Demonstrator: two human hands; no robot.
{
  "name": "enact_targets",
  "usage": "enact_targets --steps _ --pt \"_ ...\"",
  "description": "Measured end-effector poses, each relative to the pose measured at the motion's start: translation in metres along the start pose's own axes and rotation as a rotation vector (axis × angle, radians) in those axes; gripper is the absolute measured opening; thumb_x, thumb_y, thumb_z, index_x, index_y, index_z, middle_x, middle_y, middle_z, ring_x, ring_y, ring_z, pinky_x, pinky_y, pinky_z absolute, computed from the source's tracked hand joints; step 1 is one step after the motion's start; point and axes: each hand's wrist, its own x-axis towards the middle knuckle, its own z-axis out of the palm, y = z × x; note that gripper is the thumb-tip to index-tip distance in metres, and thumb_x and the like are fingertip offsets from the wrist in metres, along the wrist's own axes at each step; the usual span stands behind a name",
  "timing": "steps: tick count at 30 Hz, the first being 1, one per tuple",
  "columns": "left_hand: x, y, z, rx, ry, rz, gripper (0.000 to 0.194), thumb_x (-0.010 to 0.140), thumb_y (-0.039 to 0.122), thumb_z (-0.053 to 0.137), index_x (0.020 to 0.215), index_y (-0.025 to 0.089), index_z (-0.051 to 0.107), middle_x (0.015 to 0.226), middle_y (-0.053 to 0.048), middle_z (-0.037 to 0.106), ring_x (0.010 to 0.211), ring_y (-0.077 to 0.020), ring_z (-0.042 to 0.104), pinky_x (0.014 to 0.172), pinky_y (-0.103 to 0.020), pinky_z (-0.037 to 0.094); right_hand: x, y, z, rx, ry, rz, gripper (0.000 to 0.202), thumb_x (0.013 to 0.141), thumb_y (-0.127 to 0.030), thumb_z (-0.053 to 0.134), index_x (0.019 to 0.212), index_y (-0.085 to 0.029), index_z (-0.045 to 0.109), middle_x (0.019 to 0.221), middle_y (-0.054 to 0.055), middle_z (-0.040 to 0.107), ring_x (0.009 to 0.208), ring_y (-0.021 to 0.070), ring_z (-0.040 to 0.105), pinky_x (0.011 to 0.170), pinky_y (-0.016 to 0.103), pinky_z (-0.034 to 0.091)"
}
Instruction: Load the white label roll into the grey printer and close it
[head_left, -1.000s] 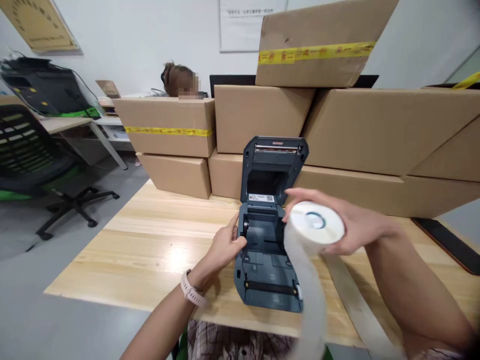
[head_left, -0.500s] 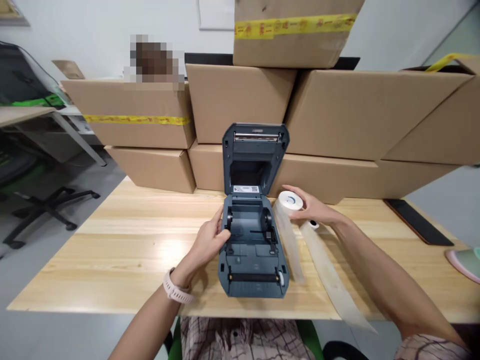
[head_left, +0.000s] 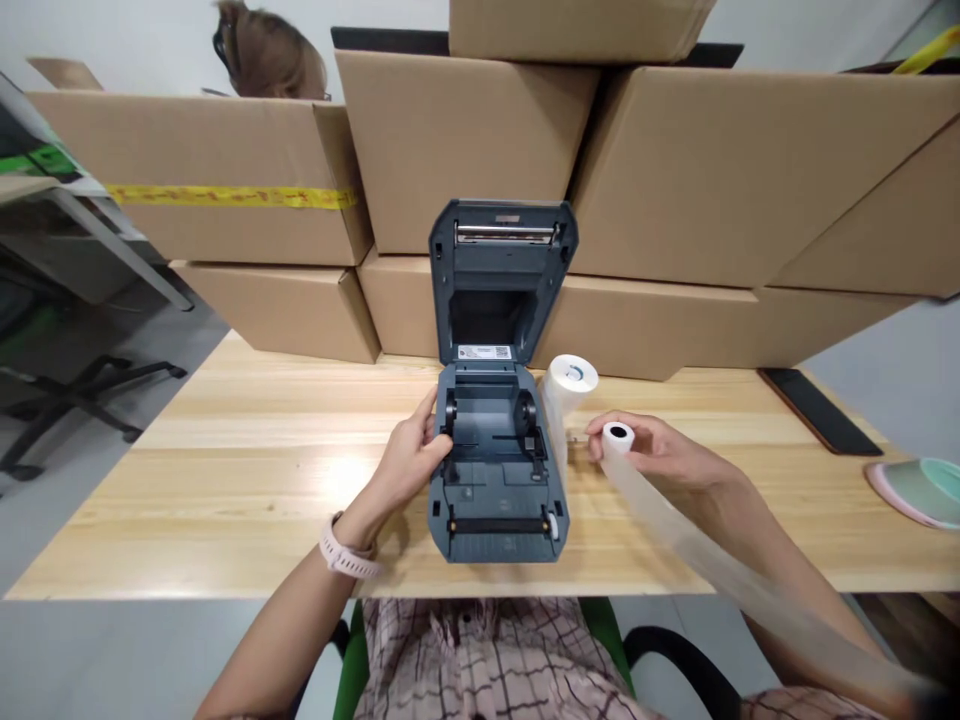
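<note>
A dark grey label printer (head_left: 499,470) stands on the wooden table with its lid (head_left: 502,280) raised and its roll bay bare. My left hand (head_left: 411,450) grips the printer's left side, thumb over the rim. To the right of the printer, my right hand (head_left: 660,450) has its fingers round a small white roll (head_left: 618,436) with a dark core. From that roll a long translucent strip (head_left: 720,550) trails down to the lower right, over my forearm. A larger white roll (head_left: 571,378) stands upright beside the printer's hinge, its own loose strip hanging along the printer's side.
Stacked cardboard boxes (head_left: 465,150) wall off the table's back edge. A black flat object (head_left: 819,410) and a green and pink item (head_left: 919,490) lie at the right. Beyond the boxes at the left, a person's head (head_left: 274,55) shows.
My right hand has let go of the larger roll and taken hold of the small one, whose strip now swings further right. The view has tilted down; my left hand stays on the printer.
</note>
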Motion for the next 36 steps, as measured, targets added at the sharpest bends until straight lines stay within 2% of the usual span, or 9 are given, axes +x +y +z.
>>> enact_targets --steps 2,6,9,14,20,24,29,31,36 --pt "0.0 -0.002 0.001 -0.014 0.005 0.009 0.085 0.076 0.022 0.056 0.16 0.016 0.042 0.074 0.004 0.058 0.064 -0.0137 0.045 0.064 -0.025 0.036 0.013 -0.035 0.018 -0.119 -0.131 -0.12 0.053 0.09 -0.057 0.073 0.129 -0.022 0.067 0.1 0.006 0.074 0.089 0.0202 0.071 0.076 0.032 0.056" --pt "0.001 -0.005 0.001 -0.011 0.002 0.012 0.086 0.077 0.022 0.056 0.161 0.016 0.04 0.072 0.005 0.055 0.062 -0.0128 0.042 0.061 -0.024 0.034 0.055 -0.086 0.062 -0.644 -0.055 -0.273 0.048 0.101 -0.041 0.061 0.146 -0.026 0.057 0.131 0.01 0.071 0.113 0.0261 0.069 0.095 0.04 0.053" --pt "0.001 -0.005 0.001 -0.005 -0.005 0.014 0.084 0.078 0.023 0.055 0.16 0.016 0.04 0.072 0.005 0.051 0.062 -0.0122 0.039 0.059 -0.024 0.032 0.092 -0.088 0.089 -0.964 -0.054 -0.265 0.049 0.102 -0.032 0.054 0.15 -0.023 0.054 0.137 0.014 0.069 0.119 0.0336 0.066 0.1 0.05 0.049" --pt "0.001 -0.003 0.0 0.034 0.002 0.024 0.077 0.078 0.022 0.056 0.155 0.015 0.047 0.069 0.006 0.048 0.061 -0.0123 0.039 0.058 -0.024 0.031 0.117 -0.061 0.099 -1.136 -0.112 -0.217 0.07 0.098 -0.03 0.062 0.163 -0.025 0.038 0.111 0.013 0.075 0.097 0.0311 0.067 0.087 0.047 0.053" --pt "0.0 -0.002 0.0 0.031 -0.003 0.031 0.083 0.079 0.022 0.055 0.16 0.017 0.04 0.069 0.006 0.052 0.06 -0.0126 0.039 0.059 -0.025 0.032 0.087 -0.048 0.094 -0.931 -0.048 -0.504 0.037 0.106 -0.031 0.053 0.14 -0.023 0.066 0.128 0.012 0.074 0.113 0.0265 0.065 0.096 0.045 0.054" --pt "-0.001 -0.001 0.0 0.028 0.012 0.027 0.085 0.076 0.021 0.056 0.16 0.017 0.041 0.066 0.006 0.05 0.06 -0.0129 0.039 0.06 -0.025 0.033 0.045 -0.05 0.102 -0.89 -0.087 -0.459 0.035 0.108 -0.037 0.05 0.137 -0.028 0.068 0.145 0.006 0.067 0.13 0.0239 0.062 0.108 0.046 0.052" --pt "-0.001 -0.001 0.001 -0.018 0.006 0.026 0.086 0.077 0.019 0.057 0.161 0.017 0.041 0.07 0.005 0.055 0.064 -0.0136 0.044 0.063 -0.025 0.036 0.009 -0.044 0.111 -0.997 -0.197 -0.422 0.101 0.078 -0.076 0.073 0.161 -0.027 0.041 0.171 0.014 0.034 0.158 0.0349 0.032 0.128 0.061 0.029" --pt "-0.001 -0.002 0.001 -0.027 0.009 0.025 0.085 0.078 0.02 0.058 0.161 0.017 0.041 0.071 0.004 0.056 0.064 -0.0135 0.045 0.064 -0.025 0.037 0.006 -0.039 0.12 -1.03 -0.184 -0.451 0.1 0.08 -0.069 0.077 0.161 -0.023 0.04 0.172 0.016 0.031 0.16 0.0352 0.028 0.129 0.063 0.027" --pt "0.0 -0.004 0.001 -0.004 0.018 0.013 0.083 0.081 0.026 0.064 0.16 0.018 0.042 0.073 0.004 0.056 0.064 -0.0127 0.044 0.063 -0.025 0.036 0.008 -0.027 0.147 -1.062 0.026 -0.6 0.05 0.097 -0.011 0.054 0.146 -0.017 0.054 0.154 0.015 0.058 0.149 0.0282 0.048 0.119 0.053 0.048"
